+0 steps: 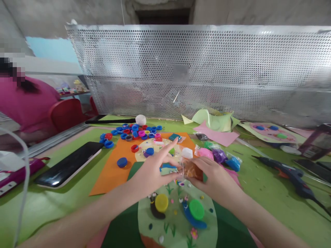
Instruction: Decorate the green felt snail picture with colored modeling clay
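Observation:
Both my hands meet over the middle of the table. A clear plastic packet of brown modelling clay (pixel 193 170) is in my right hand (pixel 216 174), whose fingers curl round it. My left hand (pixel 152 168) pinches the packet's near-left edge, its index finger pointing up and away. Below them lies a dark green sheet (pixel 120 220) with a pale green oval picture. On it are a brown snail with a yellow cap (pixel 161 203) and a blue snail with a green cap (pixel 197 209). Part of the picture's upper end is hidden by my hands.
Several bottle caps (pixel 134 128) lie at the back left, by an orange sheet (pixel 107 175). A phone (pixel 71 165) and power strip (pixel 24 174) are left. Purple clay (pixel 219 155) and other packets sit right, near a glue gun (pixel 292 175). A perforated metal panel (pixel 207 69) stands behind.

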